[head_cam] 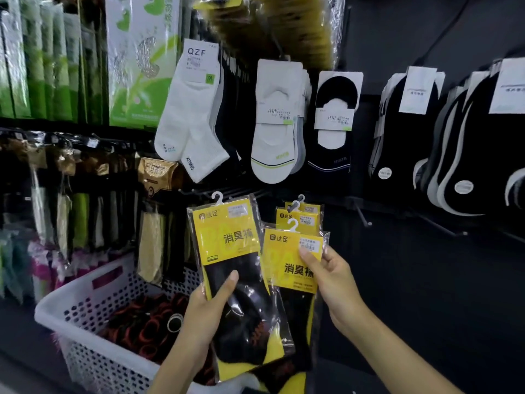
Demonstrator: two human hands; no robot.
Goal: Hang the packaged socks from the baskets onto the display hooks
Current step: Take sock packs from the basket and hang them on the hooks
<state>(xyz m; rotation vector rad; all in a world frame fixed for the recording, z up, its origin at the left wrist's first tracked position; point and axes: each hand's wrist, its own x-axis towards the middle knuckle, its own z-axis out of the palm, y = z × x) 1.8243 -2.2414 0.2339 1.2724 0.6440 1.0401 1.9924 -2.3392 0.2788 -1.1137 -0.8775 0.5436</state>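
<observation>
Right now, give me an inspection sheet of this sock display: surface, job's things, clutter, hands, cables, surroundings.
Surface: black wall, bare hooks jutting out.
Job's things: one yellow pack; fanned packs; white basket at lower left.
Clutter: nothing seen.
Grippers: left hand grips the yellow pack; right hand fingers pinch the fanned packs.
Cables: nothing seen.
Surroundings: white socks, black socks and green packs hanging.

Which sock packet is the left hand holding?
Find the white basket at lower left. Right of it, the left hand grips a yellow packet with black socks. It is single, whereas the right hand holds a stack of several.
</observation>
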